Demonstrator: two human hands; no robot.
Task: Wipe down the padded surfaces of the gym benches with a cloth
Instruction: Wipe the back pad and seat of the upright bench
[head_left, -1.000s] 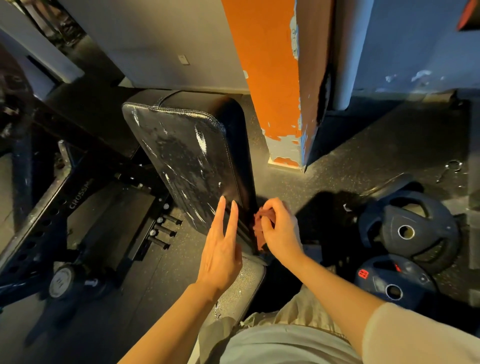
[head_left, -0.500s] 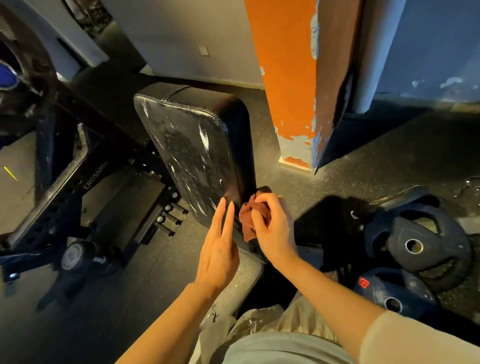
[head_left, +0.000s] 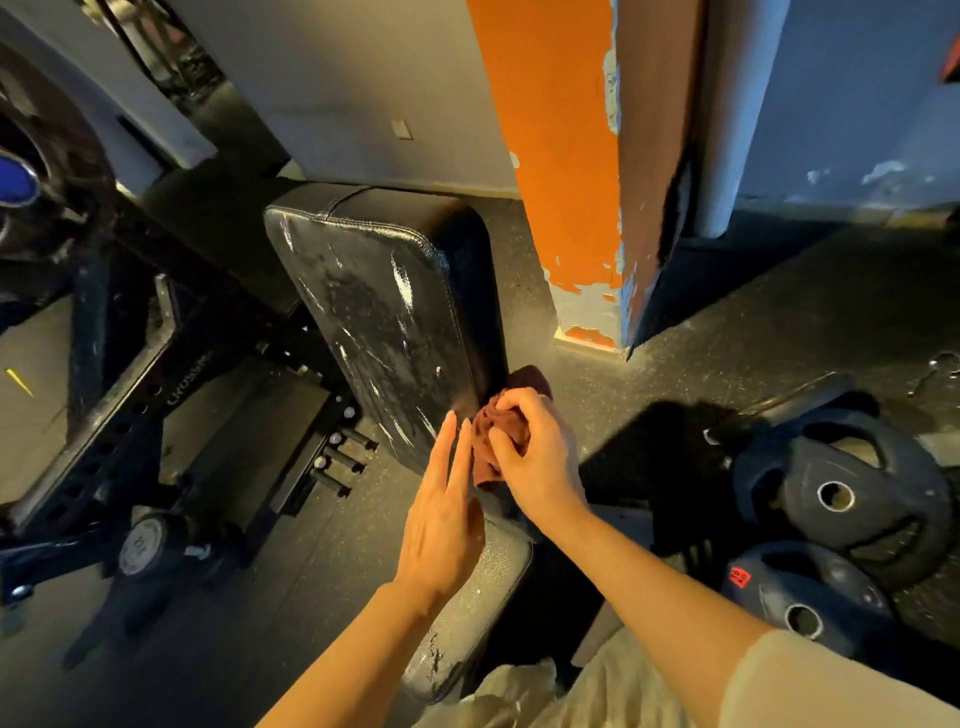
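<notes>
Backrest pad (head_left: 384, 332) of the incline bench, black and streaked with pale scuffs, tilted up and away toward the peeling orange pillar (head_left: 550, 171). Serves as the landmark for everything below.

Right hand (head_left: 535, 457): clenched around a bunched reddish-brown cloth (head_left: 491, 431), pressing it against the pad's lower right edge. Up from a second ago, when the cloth sat lower, at the gap between pad and seat; now a fold of it peeks out above the knuckles, beside the pad's side wall. Reads as an upward stroke along that edge, just begun.

Left hand (head_left: 441, 514): released, fingers straight and together, fingertips at the pad's lower end just left of the cloth. Touching or only hovering, cannot tell. Hardly shifted over the last second.

Seat pad (head_left: 488, 587): below the backrest pad, speckled grey, half hidden under the left forearm.

Rack frame (head_left: 104, 405) with pegs: left of the pad. Weight plates (head_left: 841, 499): on the floor to the pad's right, well apart.

Meaning for the task: only the bottom right corner and edge covered so far, judging by the cloth's position; broad streaked face above not yet reached, nor the seat. Likely next: carry the cloth up and across the face.
</notes>
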